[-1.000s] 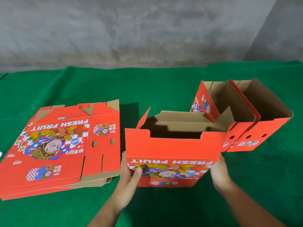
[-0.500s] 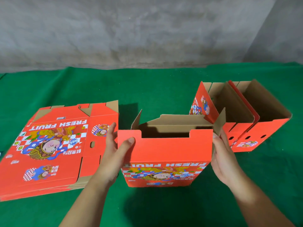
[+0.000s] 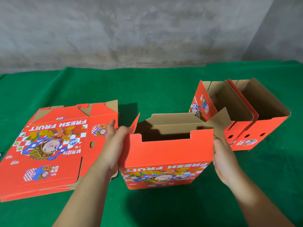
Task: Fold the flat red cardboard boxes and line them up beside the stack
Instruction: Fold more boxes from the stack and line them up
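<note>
The half-folded red cardboard box (image 3: 167, 154) stands upright on the green cloth-covered table (image 3: 164, 89), at the middle of the view, between both hands. The fingers of the left hand (image 3: 113, 145) lie flat against the box's left side panel, thumb near the top front corner, pressing rather than curling round an edge. The right hand (image 3: 224, 159) presses its fingers against the right side panel, the fingertips up near the raised brown end flap (image 3: 218, 122); the palm faces inward. Together the two hands clamp the box between them.

The box is open at the top, its brown inner flaps standing up and a small red flap (image 3: 136, 123) jutting at the left rear corner. The front panel reads "FRESH FRUIT", upside down from this view, above a cartoon figure on a red and white checker pattern; smaller characters below it are too small to read.

To the left, just beside the left forearm, lies the stack of flat red cardboard boxes (image 3: 54, 148), its top sheet printed with the same upside-down "FRESH FRUIT", the cartoon figure, a blue burst marked "666", and a line of Chinese characters.

To the right and farther back, two folded red boxes (image 3: 249, 128) stand side by side, touching, open-topped, with oval holes in their near faces.
</note>
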Available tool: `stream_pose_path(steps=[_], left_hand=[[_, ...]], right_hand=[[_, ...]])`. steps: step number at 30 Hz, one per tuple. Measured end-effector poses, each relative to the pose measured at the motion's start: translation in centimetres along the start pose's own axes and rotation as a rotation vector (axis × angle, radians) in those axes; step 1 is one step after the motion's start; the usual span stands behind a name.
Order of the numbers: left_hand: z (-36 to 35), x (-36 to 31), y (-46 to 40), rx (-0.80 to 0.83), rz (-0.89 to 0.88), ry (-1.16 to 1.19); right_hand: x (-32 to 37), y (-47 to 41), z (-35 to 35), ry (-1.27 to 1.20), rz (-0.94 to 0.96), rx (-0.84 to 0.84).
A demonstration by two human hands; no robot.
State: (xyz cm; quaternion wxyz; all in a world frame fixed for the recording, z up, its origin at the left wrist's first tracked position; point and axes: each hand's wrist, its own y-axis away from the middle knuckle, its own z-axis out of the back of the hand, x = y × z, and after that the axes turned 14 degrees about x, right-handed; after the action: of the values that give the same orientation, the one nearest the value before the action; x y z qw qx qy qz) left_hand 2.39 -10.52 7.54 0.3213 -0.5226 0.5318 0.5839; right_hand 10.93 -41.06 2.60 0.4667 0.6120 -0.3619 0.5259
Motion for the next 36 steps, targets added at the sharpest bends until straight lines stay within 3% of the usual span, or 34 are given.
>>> stream_pose_path(steps=[3, 8, 11, 16, 20, 23, 26, 32, 35, 36], left_hand=[[0.1, -0.7, 0.0, -0.021, -0.065, -0.34], [-0.7, -2.2, -0.2, 0.025, -0.206, -0.575], [0.0, -1.9, -1.2, -0.1, -0.268, -0.385], [3.1, -0.7, -1.0, -0.22, -0.171, -0.006], [0.7, 1.1, 1.2, -0.06, -0.141, 0.244], [-0.6, 1.2, 2.0, -0.004, -0.182, 0.273], [-0.4, 1.1, 1.7, -0.063, -0.244, 0.279], [1.4, 1.8, 0.8, -0.079, -0.353, -0.144], [1.7, 0.8, 1.1, -0.416, -0.678, -0.706], [1.7, 0.4, 1.3, -0.445, -0.811, -0.919]], right_hand=[[-0.7, -0.1, 0.0, 0.022, -0.003, -0.1], [-0.9, 0.1, 0.0, 0.097, 0.054, -0.141], [-0.8, 0.2, 0.1, 0.061, 0.09, -0.135], [-0.4, 0.8, 0.2, -0.134, -0.029, -0.179], [-0.5, 1.4, -1.3, -0.051, 0.03, 0.021], [-0.7, 1.7, -2.0, 0.071, 0.09, 0.021], [-0.4, 1.4, -2.0, 0.092, 0.125, -0.015], [-0.4, 0.8, -1.6, 0.143, 0.094, -0.019], [0.0, 0.5, -1.6, 0.168, 0.092, -0.022], [0.1, 0.5, -1.6, 0.168, 0.09, -0.028]])
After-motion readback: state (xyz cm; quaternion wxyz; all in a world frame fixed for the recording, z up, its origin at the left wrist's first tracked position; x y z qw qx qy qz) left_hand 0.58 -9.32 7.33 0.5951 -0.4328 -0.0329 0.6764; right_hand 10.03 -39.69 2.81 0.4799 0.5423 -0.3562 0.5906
